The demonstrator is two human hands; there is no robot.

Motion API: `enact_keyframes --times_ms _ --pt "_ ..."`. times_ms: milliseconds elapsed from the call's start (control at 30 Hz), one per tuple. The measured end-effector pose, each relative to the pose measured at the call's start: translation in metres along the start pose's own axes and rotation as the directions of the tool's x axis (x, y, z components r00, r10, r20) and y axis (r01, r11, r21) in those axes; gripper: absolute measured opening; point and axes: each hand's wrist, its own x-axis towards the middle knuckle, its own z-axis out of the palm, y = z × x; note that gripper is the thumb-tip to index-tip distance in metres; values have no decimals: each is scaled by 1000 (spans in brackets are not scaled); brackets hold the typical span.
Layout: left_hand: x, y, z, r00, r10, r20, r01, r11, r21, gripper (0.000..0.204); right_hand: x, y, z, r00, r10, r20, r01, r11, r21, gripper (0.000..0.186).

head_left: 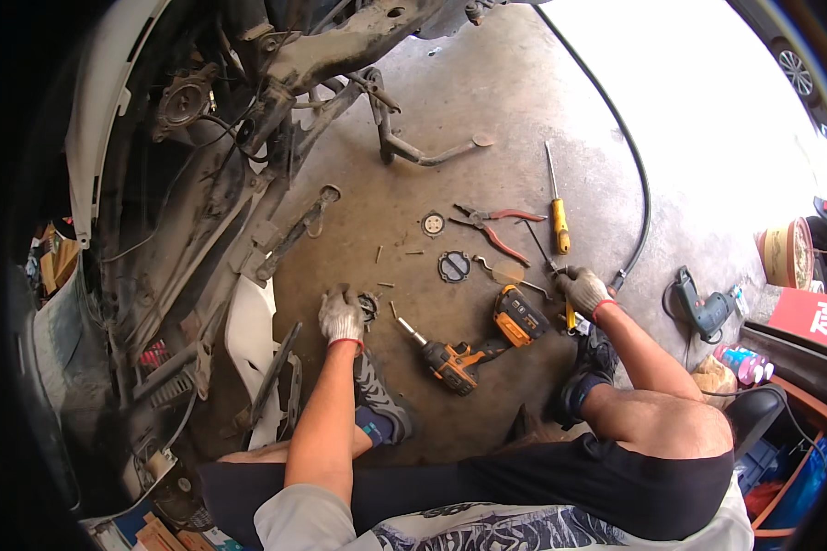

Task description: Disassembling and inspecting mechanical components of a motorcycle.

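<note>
My left hand (342,317), in a pale work glove with a red cuff, is low over the floor, closed at a small round metal part (369,309). Its fingertips are partly hidden. My right hand (583,288), gloved too, grips a yellow-handled screwdriver (572,316), its thin shaft slanting up and left. Between my hands lie an orange and black cordless impact driver (459,364) with a socket bit, a round black cap (453,266) and several loose screws (387,285). Farther off are a round metal disc (432,223) and red-handled pliers (501,228).
A partly stripped motorbike frame (285,119) fills the left, its stand (423,158) reaching over the concrete. Another yellow screwdriver (560,225) lies beyond the pliers. A black hose (627,119) curves down the right, near a teal corded power tool (704,308) and a round tub (786,254).
</note>
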Motion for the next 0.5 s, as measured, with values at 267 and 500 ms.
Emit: enact_keyframes --times_ms 267,500 --pt "2 75 -43 960 267 82 -264 963 -50 31 9 8 -5 998 -68 -18 56 918 -394 42" --pt "-17 164 -159 649 586 485 -609 783 -130 36 -54 -79 -84 869 -342 359 -71 631 773 62"
